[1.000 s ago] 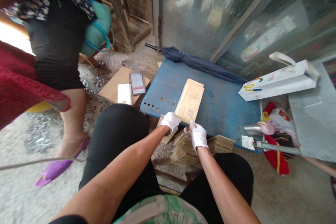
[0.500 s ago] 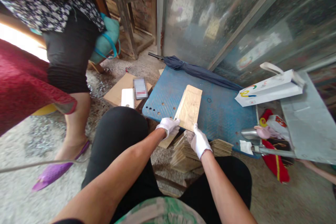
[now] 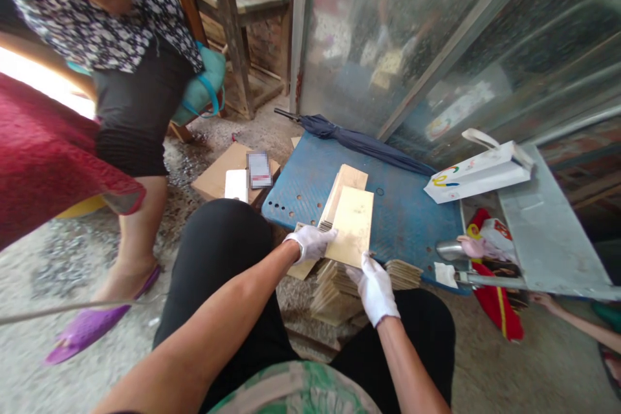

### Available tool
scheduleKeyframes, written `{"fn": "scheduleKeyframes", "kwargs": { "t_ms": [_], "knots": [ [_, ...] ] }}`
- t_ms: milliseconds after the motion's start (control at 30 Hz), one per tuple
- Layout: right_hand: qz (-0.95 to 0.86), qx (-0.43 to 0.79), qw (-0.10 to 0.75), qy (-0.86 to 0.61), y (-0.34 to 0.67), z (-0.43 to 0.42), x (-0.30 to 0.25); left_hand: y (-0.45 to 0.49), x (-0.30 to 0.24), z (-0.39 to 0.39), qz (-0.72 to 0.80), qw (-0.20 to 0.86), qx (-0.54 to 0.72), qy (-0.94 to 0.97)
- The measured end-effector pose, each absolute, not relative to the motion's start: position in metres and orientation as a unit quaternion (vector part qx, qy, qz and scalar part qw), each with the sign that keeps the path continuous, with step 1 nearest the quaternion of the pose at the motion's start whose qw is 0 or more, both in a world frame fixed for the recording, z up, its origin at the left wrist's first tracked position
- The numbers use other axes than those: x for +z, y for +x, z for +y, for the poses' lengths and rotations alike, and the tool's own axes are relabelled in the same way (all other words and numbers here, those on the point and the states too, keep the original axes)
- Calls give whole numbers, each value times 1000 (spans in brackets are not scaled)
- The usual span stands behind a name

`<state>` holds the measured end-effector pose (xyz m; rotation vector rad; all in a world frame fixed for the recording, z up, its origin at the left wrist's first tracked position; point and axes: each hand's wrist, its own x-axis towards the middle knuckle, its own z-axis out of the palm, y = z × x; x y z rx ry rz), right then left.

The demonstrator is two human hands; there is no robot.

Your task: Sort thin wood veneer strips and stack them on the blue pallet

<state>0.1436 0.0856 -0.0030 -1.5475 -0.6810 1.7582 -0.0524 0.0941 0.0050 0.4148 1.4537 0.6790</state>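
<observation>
A thin pale wooden board (image 3: 353, 223) is gripped by both gloved hands above the front of the blue table. My left hand (image 3: 310, 242), in a white glove, is closed at the board's lower left edge, its thumb on top. The lower right corner is pinched by my right hand (image 3: 376, 284), also white-gloved, with fingers underneath. Partly covered by this board, a small stack of similar boards (image 3: 353, 176) lies on the blue table (image 3: 402, 200). Below the table's front edge, between my knees, more stacked boards (image 3: 334, 294) are visible.
A folded umbrella (image 3: 359, 137) lies along the table's back edge. At right are a white paper bag (image 3: 478, 174) and a metal cup (image 3: 450, 250). A cardboard box (image 3: 213, 174) carries a white object and a blurred packet. Another person (image 3: 140, 77) is at left.
The top board has come towards me and to the right, off the stack, exposing the boards beneath. Both hands have moved slightly nearer my body, and the view has shifted a little.
</observation>
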Motion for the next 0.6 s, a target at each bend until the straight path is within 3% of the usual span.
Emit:
{"fn": "scheduleKeyframes", "kwargs": {
  "t_ms": [300,467,600],
  "knots": [
    [-363,654,279,-602,163,18,20,-66,6,119,579,665,459,106],
    [-427,690,205,-547,149,15,16,-80,9,118,687,584,419,109],
    [-553,594,116,-572,146,34,17,-85,10,109,715,530,416,189]
  ]
}}
